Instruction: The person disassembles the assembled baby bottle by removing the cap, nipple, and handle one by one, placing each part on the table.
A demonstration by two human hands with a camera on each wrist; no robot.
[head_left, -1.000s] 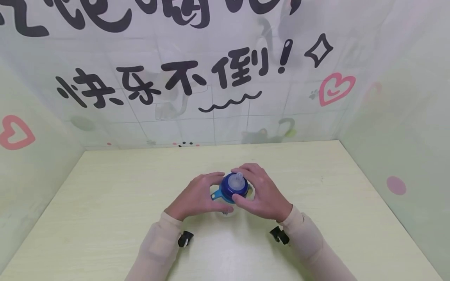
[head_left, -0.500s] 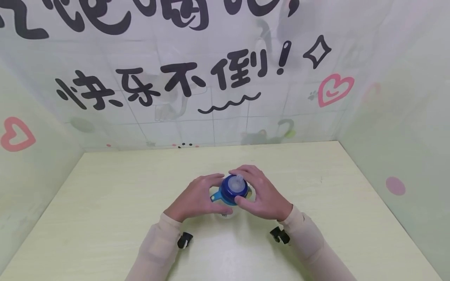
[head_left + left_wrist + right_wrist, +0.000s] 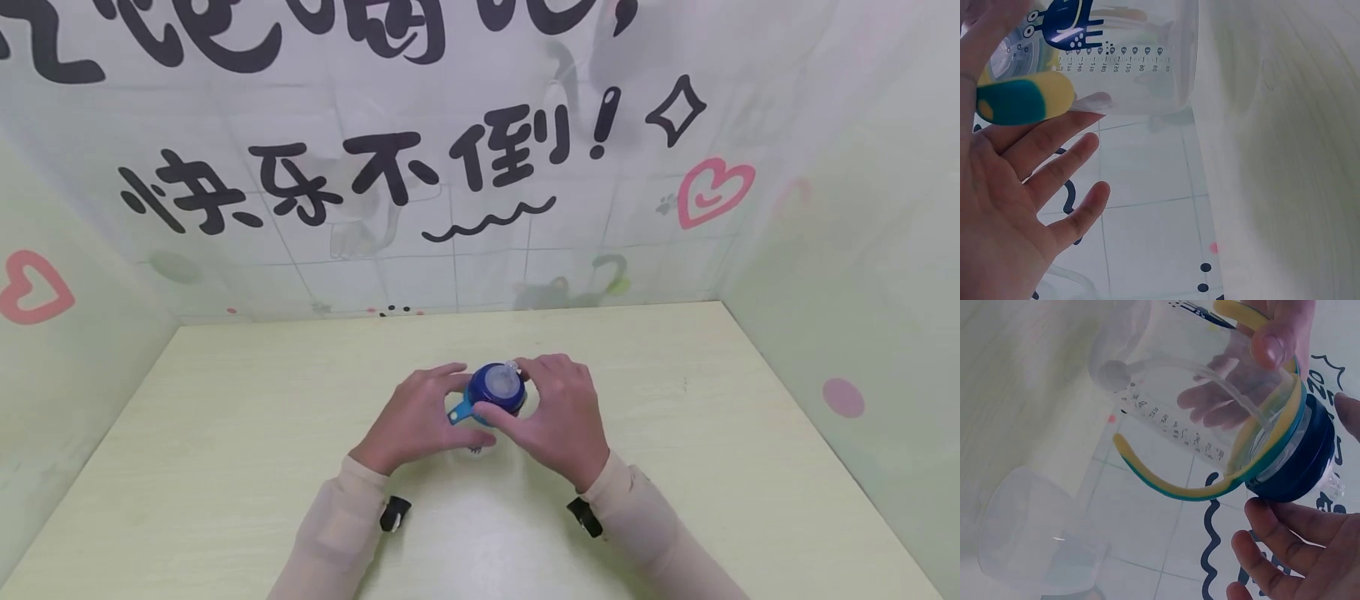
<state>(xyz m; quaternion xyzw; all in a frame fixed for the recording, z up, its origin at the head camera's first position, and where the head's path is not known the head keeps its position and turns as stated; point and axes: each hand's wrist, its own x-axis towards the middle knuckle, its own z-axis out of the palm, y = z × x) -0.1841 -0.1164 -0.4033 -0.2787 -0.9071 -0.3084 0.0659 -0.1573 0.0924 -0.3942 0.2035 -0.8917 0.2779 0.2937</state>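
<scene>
A clear baby bottle [image 3: 1154,369] has a dark blue screw collar [image 3: 480,390], a translucent teat [image 3: 504,380] and a straw [image 3: 1213,378] inside. Its two curved handles are teal and yellow; one handle [image 3: 1025,100] shows beside my left palm. My left hand [image 3: 420,417] holds the bottle body between thumb and forefinger, the other fingers spread loosely away from it in the left wrist view. With thumb and fingertips, my right hand [image 3: 558,417] grips the blue collar from the right. The lower bottle is mostly hidden by the hands in the head view.
A translucent cup-shaped cover [image 3: 1041,531] stands on the pale wooden table [image 3: 225,467], seen in the right wrist view. Printed sheets [image 3: 375,267] with dark lettering and hearts form walls at the back and both sides.
My right hand has turned about the collar: its thumb has swung left across the front and its wrist shifted left. The left hand keeps its hold with little movement.
</scene>
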